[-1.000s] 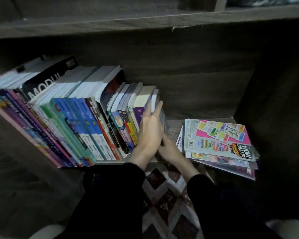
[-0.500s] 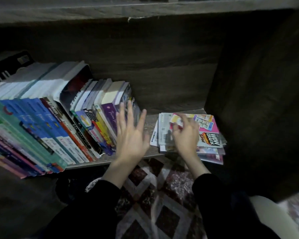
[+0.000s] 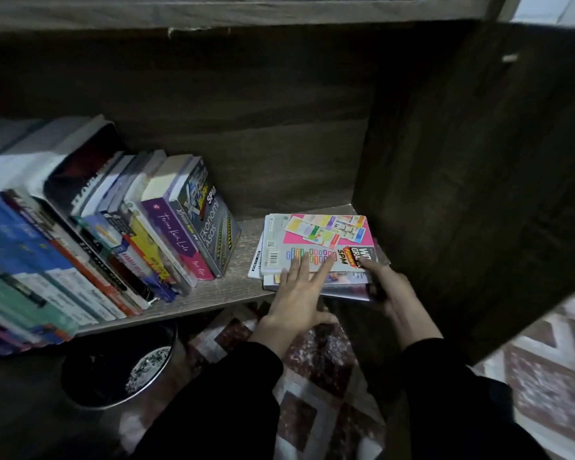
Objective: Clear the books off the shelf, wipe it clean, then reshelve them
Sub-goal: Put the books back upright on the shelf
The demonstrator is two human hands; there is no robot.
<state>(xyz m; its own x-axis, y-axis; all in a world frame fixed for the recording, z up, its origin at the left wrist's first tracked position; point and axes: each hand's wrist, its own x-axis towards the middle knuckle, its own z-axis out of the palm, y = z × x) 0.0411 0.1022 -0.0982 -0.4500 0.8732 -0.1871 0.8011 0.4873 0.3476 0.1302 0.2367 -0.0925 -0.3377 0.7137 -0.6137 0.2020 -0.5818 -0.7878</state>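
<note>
Resting flat, fingers spread, left hand (image 3: 297,293) presses the flat book stack (image 3: 316,235) on shelf (image 3: 234,287); right hand (image 3: 392,290) grips its front corner.

The view is dim. The dark brown wooden shelf (image 3: 213,293) sinks into shadow at the back, while the flat pile of glossy colourful workbooks (image 3: 316,240) catches most light. The leaning row of books (image 3: 80,254) blurs toward the left edge, where lines bend.
</note>
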